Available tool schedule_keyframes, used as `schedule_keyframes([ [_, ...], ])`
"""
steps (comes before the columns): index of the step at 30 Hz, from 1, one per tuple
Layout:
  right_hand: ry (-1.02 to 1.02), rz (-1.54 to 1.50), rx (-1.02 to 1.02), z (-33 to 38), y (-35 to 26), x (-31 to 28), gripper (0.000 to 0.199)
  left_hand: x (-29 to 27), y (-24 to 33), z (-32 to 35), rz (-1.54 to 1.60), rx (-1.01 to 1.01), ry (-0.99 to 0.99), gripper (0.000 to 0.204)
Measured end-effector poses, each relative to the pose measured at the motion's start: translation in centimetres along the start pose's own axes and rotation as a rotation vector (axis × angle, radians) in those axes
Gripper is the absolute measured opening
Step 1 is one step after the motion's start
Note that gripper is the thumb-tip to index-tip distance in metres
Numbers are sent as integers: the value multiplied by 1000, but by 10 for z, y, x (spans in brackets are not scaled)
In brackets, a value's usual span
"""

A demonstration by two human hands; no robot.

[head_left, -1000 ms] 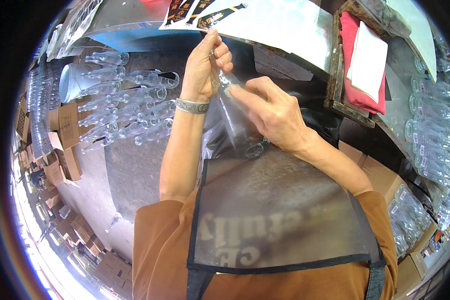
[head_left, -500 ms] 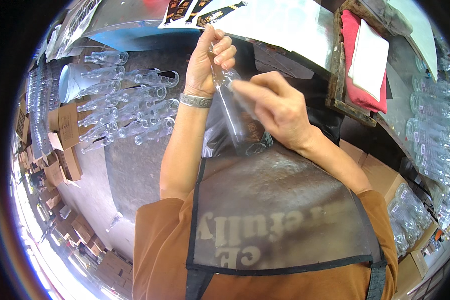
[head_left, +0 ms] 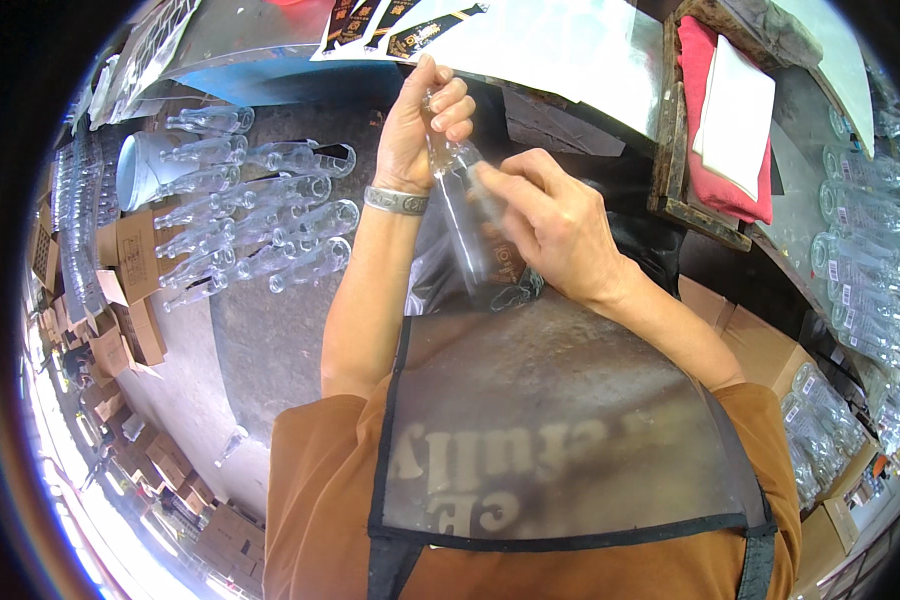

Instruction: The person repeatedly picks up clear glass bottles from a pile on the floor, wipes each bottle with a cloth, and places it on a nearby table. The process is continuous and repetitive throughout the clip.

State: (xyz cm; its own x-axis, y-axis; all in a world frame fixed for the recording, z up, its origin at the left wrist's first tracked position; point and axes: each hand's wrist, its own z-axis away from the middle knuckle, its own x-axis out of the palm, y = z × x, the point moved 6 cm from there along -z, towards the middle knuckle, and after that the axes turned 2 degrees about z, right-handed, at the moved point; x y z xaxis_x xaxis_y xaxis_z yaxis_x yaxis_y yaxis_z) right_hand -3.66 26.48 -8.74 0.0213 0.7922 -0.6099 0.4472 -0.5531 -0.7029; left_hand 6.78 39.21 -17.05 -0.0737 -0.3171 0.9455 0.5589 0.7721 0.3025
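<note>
My left hand [head_left: 410, 135] is closed round the neck of a clear glass bottle [head_left: 458, 225], held at a slant with its base toward my apron [head_left: 560, 400]. A dark label with orange print [head_left: 503, 262] shows on the side near the base. Beside the bottle is my right hand [head_left: 568, 230], its fingers bent but apart and nothing clearly gripped in them. Its fingertips are smeared by motion and reach the bottle's side below the neck. On the bench ahead lie several black and gold labels [head_left: 435, 35].
Several clear bottles [head_left: 290, 215] lie on their sides at left, by a pale bucket [head_left: 142, 170] and cardboard boxes [head_left: 130, 250]. At right, a wooden tray [head_left: 670, 180] holds a red cloth [head_left: 692, 75] and a white cloth [head_left: 735, 120]. More bottles [head_left: 855, 250] line the right side.
My left hand and the bottle's neck have shifted slightly right and nearer. The right fingertips have moved a little along the bottle's side, and the left hand keeps its grip.
</note>
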Motion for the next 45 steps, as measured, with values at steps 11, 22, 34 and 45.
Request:
schedule_keyframes([
  [11, -136, -478, 467, 2, 61, 22, 45, 3, 2, -2, 4, 0, -24, 28],
  [22, -410, -537, 534, -15, 42, 30, 50, 8, 0, -5, -43, 2, -18, 27],
  [34, -421, -574, 561, -14, 48, 30, 52, 12, -3, -6, -55, 25, -17, 26],
  [45, -350, -473, 494, -19, 55, 35, 56, 11, -2, -10, -77, -7, -18, 25],
])
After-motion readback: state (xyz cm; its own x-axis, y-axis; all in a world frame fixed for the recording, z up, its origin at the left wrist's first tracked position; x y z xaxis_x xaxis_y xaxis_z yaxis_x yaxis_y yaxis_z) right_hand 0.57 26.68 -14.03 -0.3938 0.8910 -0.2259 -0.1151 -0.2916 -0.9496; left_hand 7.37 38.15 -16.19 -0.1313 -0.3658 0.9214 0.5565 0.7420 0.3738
